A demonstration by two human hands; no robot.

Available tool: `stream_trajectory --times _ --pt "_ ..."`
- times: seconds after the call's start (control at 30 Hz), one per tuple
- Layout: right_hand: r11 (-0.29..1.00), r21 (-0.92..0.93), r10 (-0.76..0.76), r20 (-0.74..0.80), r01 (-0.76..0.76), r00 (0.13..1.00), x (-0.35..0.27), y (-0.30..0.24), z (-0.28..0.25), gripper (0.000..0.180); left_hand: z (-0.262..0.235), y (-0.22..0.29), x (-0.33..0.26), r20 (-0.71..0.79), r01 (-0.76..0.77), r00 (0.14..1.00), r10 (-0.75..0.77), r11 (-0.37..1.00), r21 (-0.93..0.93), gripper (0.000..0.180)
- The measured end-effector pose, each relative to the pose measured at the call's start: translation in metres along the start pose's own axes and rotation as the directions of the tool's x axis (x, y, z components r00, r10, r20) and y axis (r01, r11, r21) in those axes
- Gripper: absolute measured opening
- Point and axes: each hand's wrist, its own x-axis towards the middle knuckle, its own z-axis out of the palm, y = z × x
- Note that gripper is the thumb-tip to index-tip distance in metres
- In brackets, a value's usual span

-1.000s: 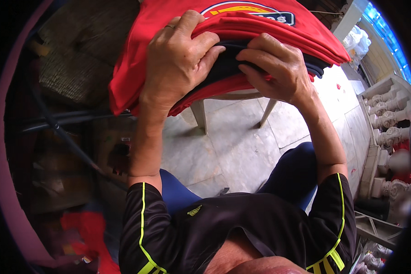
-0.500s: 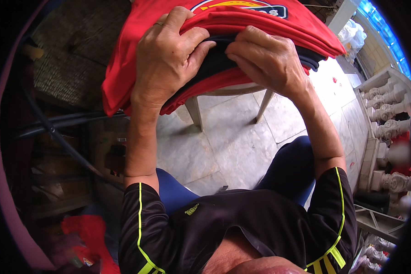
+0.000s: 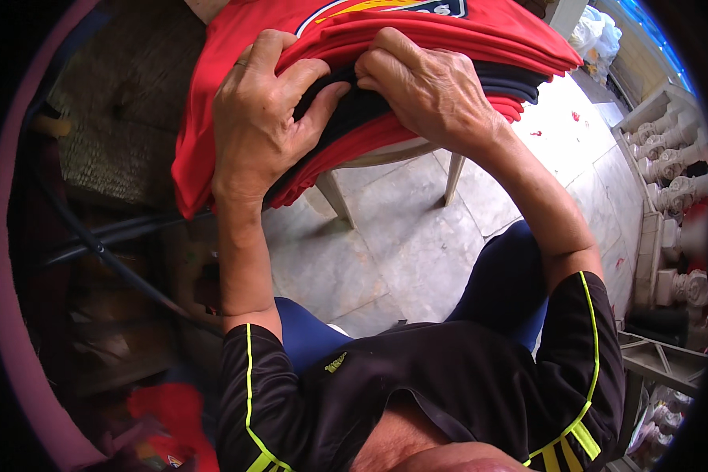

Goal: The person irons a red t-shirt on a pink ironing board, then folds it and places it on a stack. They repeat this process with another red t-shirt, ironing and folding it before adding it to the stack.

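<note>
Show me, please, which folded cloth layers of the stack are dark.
The nearly black folded cloth layers in the middle; their dark colour sets them apart from the bright red upper cloth layers and the bright red lower cloth layers.

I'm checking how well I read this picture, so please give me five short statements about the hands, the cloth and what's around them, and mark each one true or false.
1. The left hand and the right hand are both at the near edge of the stack of cloth. True.
2. The stack of cloth is red all through. False: dark layers lie between red ones.
3. The ring is on the right hand. False: it is on a finger of the left hand.
4. The person's trousers are blue. True.
5. The shirt has plain black sleeves. False: bright yellow stripes run down them.
</note>
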Motion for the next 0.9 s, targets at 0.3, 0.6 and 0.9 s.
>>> stream_trajectory --times 0.3,0.6,0.9 --pt "0.999 0.039 0.014 -0.061 -0.011 0.998 -0.001 0.004 0.003 0.019 -0.004 0.002 0.003 0.020 -0.023 1.000 0.023 0.999 0.040 0.021" --pt "0.993 0.102 -0.054 -0.013 0.055 0.998 -0.004 0.003 -0.011 0.016 0.000 0.001 0.003 0.011 0.017 1.000 -0.017 1.000 0.018 0.018" --pt "0.999 -0.035 -0.039 0.056 0.041 0.998 0.000 -0.002 -0.009 0.012 0.001 0.000 0.001 0.002 0.020 1.000 -0.020 1.000 0.015 0.019"
